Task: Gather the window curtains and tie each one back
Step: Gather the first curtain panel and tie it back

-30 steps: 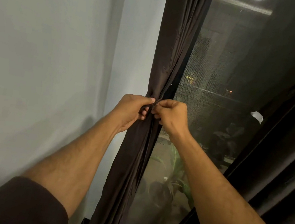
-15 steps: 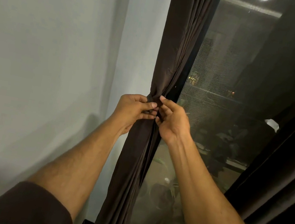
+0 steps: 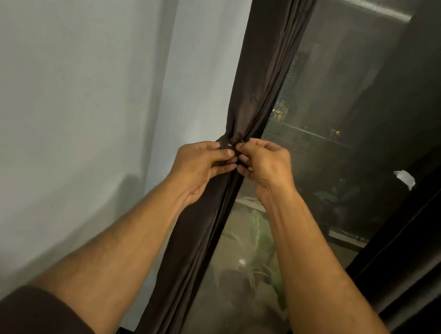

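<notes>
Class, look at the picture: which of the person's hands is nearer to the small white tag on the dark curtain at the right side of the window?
The right hand. It lies between the left hand and the small white tag, which sits well off to its right. Both hands pinch the gathered dark brown curtain by the grey wall.

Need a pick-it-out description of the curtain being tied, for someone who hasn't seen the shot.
Start at the pale wall on the left; where it meets the dark window hangs a dark brown curtain. Unlike the loose curtain at far right, it is bunched into a narrow column, pinched mid-height by the left hand and right hand.
</notes>
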`<state>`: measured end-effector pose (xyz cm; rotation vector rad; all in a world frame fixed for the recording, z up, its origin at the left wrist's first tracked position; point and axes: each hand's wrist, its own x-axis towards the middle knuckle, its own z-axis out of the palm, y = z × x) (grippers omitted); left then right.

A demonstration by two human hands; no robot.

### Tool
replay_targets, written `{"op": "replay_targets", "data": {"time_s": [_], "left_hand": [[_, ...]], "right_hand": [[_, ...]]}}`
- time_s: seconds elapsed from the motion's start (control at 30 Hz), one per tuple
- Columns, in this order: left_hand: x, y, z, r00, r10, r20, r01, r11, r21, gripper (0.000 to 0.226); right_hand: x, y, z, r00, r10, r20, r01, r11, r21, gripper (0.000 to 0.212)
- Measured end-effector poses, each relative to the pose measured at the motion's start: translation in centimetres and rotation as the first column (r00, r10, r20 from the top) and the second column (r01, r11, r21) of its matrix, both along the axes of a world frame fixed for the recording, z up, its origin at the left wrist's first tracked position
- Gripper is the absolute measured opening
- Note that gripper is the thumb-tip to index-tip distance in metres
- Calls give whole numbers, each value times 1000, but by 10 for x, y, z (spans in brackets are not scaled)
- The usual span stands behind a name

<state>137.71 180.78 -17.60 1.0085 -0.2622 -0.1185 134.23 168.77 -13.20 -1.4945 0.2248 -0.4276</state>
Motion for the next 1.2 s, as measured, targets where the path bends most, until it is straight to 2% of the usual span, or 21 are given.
{"op": "replay_targets", "data": {"time_s": [0.07, 0.13, 0.33, 0.4, 0.5, 0.57, 0.67, 0.77, 0.9, 1.0, 1.2], "left_hand": [[0, -3, -4, 1000, 0, -12, 0, 999, -42, 15], [0, -5, -5, 1000, 18, -4, -19, 998, -53, 15], [4, -7, -3, 997, 78, 16, -77, 996, -44, 16], [6, -8, -4, 996, 86, 15, -85, 995, -43, 16], [6, -8, -6, 995, 96, 23, -95, 995, -17, 14], [7, -8, -6, 995, 94, 20, -94, 995, -16, 14], [7, -6, -4, 997, 73, 34, -73, 997, -5, 13], [8, 0, -1, 990, 77, 121, -91, 989, 116, 14], [11, 17, 11, 961, 3, 277, -112, 919, 377, 26], [11, 31, 16, 934, -75, 349, -122, 852, 509, 23], [11, 54, 18, 944, 1, 329, -167, 863, 476, 12]], "right_hand": [[1, 0, 2, 999, -31, -40, 30, 999, -29, 5], [1, 1, 4, 997, -59, -42, 57, 998, -41, 9], [-3, -1, -3, 987, -94, 130, 107, 989, -103, 15], [-2, -5, -13, 973, -92, 209, 143, 960, -242, 15], [0, -11, -19, 958, -30, 287, 187, 821, -540, 22], [-1, -12, -15, 962, 10, 272, 168, 763, -624, 27], [0, -9, -7, 974, 12, 224, 135, 766, -628, 16], [6, -11, -5, 974, -75, 216, 200, 738, -644, 4], [0, -9, -6, 969, -110, 221, 231, 724, -651, 18], [-7, -7, -3, 962, -141, 233, 259, 743, -617, 23], [-17, -8, 21, 961, -219, 168, 272, 856, -440, 18]]}}
